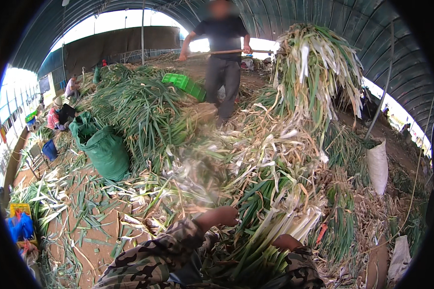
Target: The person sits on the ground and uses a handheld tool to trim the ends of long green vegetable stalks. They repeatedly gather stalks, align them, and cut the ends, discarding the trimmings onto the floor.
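Observation:
A bunch of long green onions (pixel 296 219) lies in front of me, white stalks pointing away and green leaves toward my lap. My right hand (pixel 287 242) is closed on the bunch's right side; its fingers are partly hidden among the stalks. To the left, my left hand (pixel 223 216) is held with curled fingers over the edge of the leaves. Whatever those fingers may hold cannot be made out. Both forearms wear camouflage sleeves. Beyond my hands, dry peeled leaves and loose stalks (pixel 270 149) form a heap.
A standing person (pixel 222 43) holds a long pole (pixel 236 51) bearing a large load of green onions (pixel 318 72). A green sack (pixel 103 154), a green crate (pixel 184 85) and piled onions (pixel 135 103) lie left. A white sack (pixel 377 166) stands right. Other people (pixel 58 115) sit far left.

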`<state>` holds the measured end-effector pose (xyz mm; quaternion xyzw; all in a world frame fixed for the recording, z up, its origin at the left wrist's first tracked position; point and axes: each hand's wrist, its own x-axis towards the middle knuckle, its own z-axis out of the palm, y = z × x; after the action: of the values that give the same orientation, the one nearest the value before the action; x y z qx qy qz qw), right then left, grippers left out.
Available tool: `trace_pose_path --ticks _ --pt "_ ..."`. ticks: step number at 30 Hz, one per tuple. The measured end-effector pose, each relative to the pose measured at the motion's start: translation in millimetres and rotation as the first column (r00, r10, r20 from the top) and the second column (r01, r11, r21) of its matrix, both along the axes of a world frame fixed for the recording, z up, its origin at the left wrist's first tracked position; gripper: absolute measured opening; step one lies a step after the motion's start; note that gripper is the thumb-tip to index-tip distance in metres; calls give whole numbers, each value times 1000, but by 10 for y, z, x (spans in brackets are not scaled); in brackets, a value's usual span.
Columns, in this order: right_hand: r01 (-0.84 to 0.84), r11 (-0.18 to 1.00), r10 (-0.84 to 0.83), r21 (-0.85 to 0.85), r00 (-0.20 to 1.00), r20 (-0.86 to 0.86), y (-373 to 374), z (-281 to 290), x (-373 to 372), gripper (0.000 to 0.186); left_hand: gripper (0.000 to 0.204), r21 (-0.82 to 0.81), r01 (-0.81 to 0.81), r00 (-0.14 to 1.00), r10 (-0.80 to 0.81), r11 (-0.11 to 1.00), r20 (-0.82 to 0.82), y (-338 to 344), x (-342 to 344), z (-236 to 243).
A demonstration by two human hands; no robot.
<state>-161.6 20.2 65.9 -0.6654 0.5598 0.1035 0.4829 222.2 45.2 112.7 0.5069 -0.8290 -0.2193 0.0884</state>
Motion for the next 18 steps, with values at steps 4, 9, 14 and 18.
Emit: trace_pose_path --ticks 4,9,14,18 --pt "-18 999 19 29 999 -51 -76 -50 14 44 38 12 -11 998 12 1000 -65 43 41 49" --pt "16 999 -16 29 1000 -15 -121 -176 -46 43 38 14 -2 996 3 1000 -84 76 4 148" --pt "-38 999 39 34 999 -36 -135 -183 -30 45 37 -5 -14 995 14 1000 -97 55 38 63" --pt "-14 1000 15 12 1000 -16 -82 -141 -37 46 39 10 -4 998 5 1000 -68 15 68 -17"
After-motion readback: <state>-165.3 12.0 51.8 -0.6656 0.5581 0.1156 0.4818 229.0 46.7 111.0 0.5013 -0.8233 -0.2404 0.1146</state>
